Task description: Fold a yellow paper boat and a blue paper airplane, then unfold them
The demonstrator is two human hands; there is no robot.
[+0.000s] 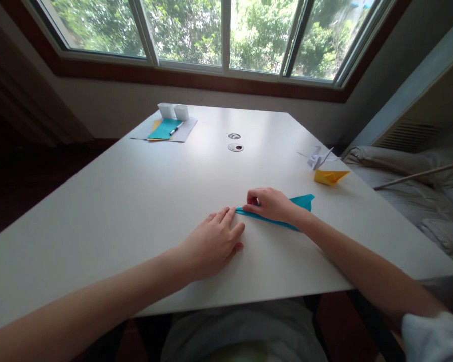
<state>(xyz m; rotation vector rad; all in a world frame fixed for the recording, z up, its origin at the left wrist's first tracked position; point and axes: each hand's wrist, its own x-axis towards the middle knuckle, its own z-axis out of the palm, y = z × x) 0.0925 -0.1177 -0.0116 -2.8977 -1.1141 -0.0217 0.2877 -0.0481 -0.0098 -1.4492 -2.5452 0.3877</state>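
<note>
Toward the table's [136, 216] near edge, the blue paper [305, 202] is creased narrow at one end; the wider end seems left to fold. The left hand [211, 245] lies flat, fingertips at the narrow tip; the right hand [271, 205] curls over the middle, hiding it; whether it pinches, I cannot tell

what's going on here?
A person is working a long, narrow, folded blue paper piece on a glossy white tabletop. The bare left hand has its fingertips at the paper's narrow end; the bare right hand is over it farther along, fingers curled. The wider end sticks out beyond the right wrist. A folded yellow paper piece and a white folded paper bird sit toward the table's right edge, apart from both hands.
</note>
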